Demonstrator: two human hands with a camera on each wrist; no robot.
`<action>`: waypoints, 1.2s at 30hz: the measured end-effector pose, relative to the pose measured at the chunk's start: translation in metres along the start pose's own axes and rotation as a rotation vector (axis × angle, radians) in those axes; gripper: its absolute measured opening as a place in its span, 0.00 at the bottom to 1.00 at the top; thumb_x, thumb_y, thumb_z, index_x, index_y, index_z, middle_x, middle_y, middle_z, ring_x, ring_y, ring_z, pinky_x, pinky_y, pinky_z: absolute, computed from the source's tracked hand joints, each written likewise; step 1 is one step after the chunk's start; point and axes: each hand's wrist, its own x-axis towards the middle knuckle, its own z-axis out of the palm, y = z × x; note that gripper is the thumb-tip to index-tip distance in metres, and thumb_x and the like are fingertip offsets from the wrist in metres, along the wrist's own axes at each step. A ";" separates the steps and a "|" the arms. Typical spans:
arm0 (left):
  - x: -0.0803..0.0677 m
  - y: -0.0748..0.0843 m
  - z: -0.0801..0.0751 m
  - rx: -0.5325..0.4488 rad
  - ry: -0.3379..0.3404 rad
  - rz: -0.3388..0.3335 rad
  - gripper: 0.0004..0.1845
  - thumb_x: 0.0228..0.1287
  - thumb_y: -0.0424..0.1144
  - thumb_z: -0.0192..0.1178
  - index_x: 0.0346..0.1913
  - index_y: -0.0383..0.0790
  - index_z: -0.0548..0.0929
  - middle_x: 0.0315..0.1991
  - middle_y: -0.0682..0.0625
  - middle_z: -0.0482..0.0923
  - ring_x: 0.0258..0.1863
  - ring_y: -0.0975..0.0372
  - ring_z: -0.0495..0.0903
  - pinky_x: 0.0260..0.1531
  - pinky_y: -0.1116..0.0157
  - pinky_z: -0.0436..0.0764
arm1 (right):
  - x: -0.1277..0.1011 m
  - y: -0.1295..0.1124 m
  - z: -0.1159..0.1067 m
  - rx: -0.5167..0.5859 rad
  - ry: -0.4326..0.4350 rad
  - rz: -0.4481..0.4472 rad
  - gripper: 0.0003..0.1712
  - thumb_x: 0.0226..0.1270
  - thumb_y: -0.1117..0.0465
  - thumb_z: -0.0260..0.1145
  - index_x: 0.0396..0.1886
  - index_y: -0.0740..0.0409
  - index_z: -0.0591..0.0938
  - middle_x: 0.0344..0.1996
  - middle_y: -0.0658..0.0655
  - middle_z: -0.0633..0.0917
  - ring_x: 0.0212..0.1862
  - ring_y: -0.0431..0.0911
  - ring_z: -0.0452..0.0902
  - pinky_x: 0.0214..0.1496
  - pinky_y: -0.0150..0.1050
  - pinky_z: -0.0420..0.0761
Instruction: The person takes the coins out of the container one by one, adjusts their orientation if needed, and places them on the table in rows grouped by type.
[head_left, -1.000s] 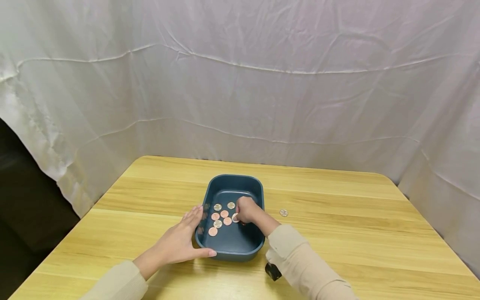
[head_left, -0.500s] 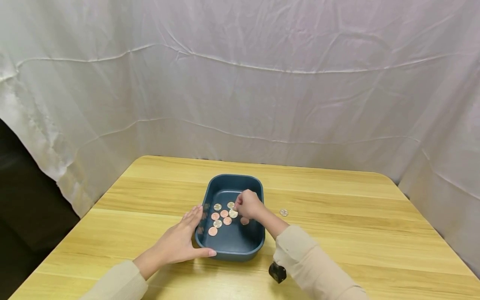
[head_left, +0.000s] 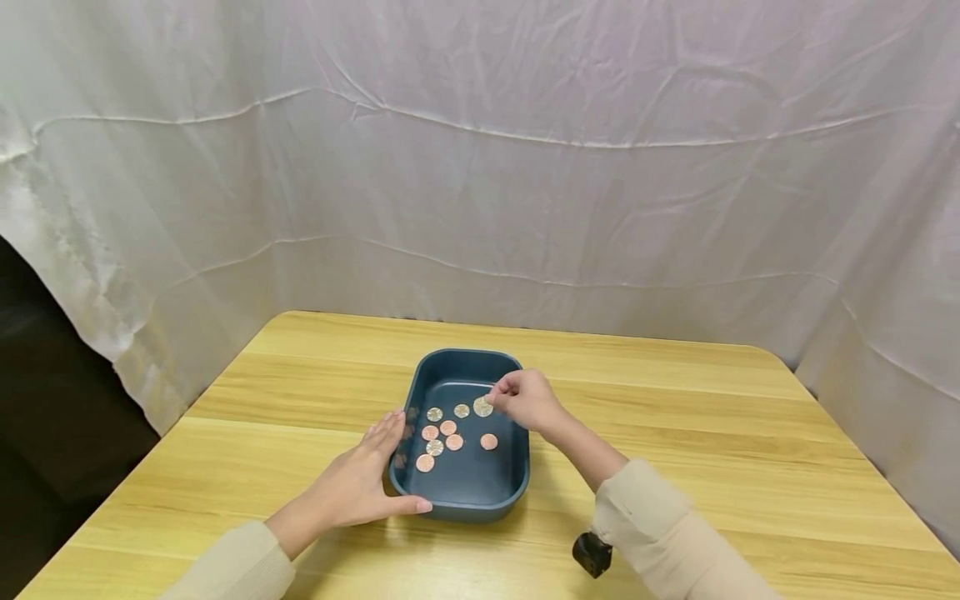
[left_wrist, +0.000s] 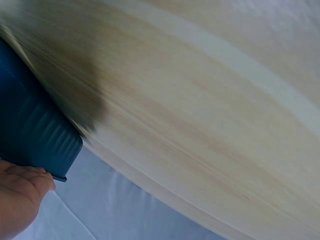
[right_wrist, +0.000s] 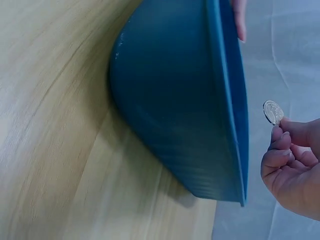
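In the head view my right hand (head_left: pixel 528 402) pinches a gold-coloured coin (head_left: pixel 483 407) over the right rim of a dark blue tray (head_left: pixel 480 510). The right wrist view shows this coin (right_wrist: pixel 273 112) upright between thumb and fingertip, apart from the tray wall (right_wrist: pixel 170 85). Copper-coloured coins (head_left: pixel 454 442) and gold-coloured coins (head_left: pixel 435 414) lie flat on the tray floor, mostly at its left. One copper-coloured coin (head_left: pixel 489 442) lies apart, nearer the right wall. My left hand (head_left: pixel 363 479) rests on the tray's left rim with straight fingers, thumb at the near corner.
The tray stands on a wooden table (head_left: pixel 712 450) with rounded far corners. Pale cloth (head_left: pixel 525 183) hangs behind and at both sides. Below my right sleeve (head_left: pixel 645 508) shows a small black device (head_left: pixel 592 554).
My right hand has risen from the tray floor and moved up and right with the gold-coloured coin. The coin on the table is now hidden behind the forearm. My left hand stays put.
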 end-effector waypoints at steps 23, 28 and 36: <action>0.000 0.001 0.001 -0.001 0.013 0.001 0.63 0.39 0.74 0.60 0.70 0.30 0.55 0.71 0.36 0.54 0.70 0.45 0.56 0.59 0.44 0.68 | -0.027 0.057 -0.073 0.168 0.053 0.120 0.09 0.64 0.66 0.58 0.32 0.71 0.78 0.19 0.50 0.76 0.21 0.38 0.65 0.22 0.29 0.67; -0.001 0.001 0.000 -0.002 0.018 0.004 0.63 0.39 0.74 0.61 0.70 0.29 0.55 0.71 0.36 0.54 0.70 0.44 0.56 0.59 0.44 0.68 | -0.027 0.079 -0.081 0.156 0.084 0.167 0.09 0.65 0.66 0.58 0.32 0.71 0.78 0.19 0.49 0.76 0.21 0.37 0.65 0.23 0.30 0.69; -0.001 0.001 0.001 -0.003 0.014 -0.001 0.63 0.39 0.74 0.60 0.70 0.30 0.54 0.71 0.36 0.54 0.69 0.44 0.56 0.59 0.43 0.68 | -0.023 0.113 -0.086 0.136 0.125 0.253 0.09 0.64 0.67 0.58 0.31 0.72 0.80 0.20 0.50 0.79 0.20 0.37 0.66 0.22 0.30 0.70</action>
